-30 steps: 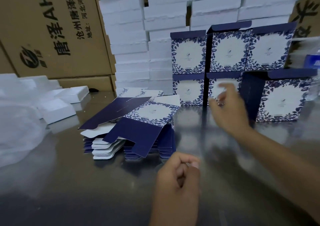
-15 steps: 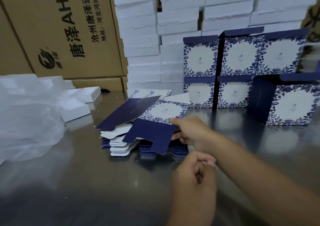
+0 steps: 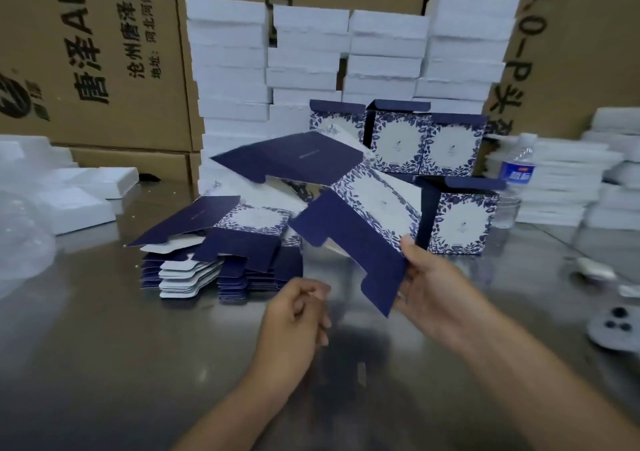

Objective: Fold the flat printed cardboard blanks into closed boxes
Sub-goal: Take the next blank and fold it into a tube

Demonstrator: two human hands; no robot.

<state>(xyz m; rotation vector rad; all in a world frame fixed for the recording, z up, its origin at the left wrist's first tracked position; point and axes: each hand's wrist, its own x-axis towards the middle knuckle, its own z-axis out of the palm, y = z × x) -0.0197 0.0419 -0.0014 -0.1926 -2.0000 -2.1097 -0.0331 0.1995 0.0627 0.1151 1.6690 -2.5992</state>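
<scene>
Head view shows the right hand (image 3: pixel 433 288) pinching the lifted blank (image 3: pixel 349 229) by its near navy flap, thumb on the edge and fingers curled behind it. A second ago this hand was over by the folded boxes (image 3: pixel 460 222); half a second ago it had taken hold of the top sheet of the stack of blanks (image 3: pixel 221 253); now that sheet hangs tilted in the air, clear of the stack, between it and the finished boxes. I judge that a fresh box is just starting: the blank is still flat, with no panel squared up and no flap tucked. The left hand (image 3: pixel 298 315) hovers above the steel table (image 3: pixel 104 364) as it did a second ago, fingers curled into a fist with nothing visible in them, so it has yet to join in. On the brown carton (image 3: pixel 104 52) at the back left, the large sideways print reads "唐泽" with "AH" above it, and a smaller line begins "沧州唐泽通", beside "地址:". The right carton (image 3: pixel 540 52) shows "0-P头". Emblems on the printed boxes are too small to read, as is the blue label on the water bottle (image 3: pixel 517 173). White foam blocks (image 3: pixel 304 56) are piled behind.
</scene>
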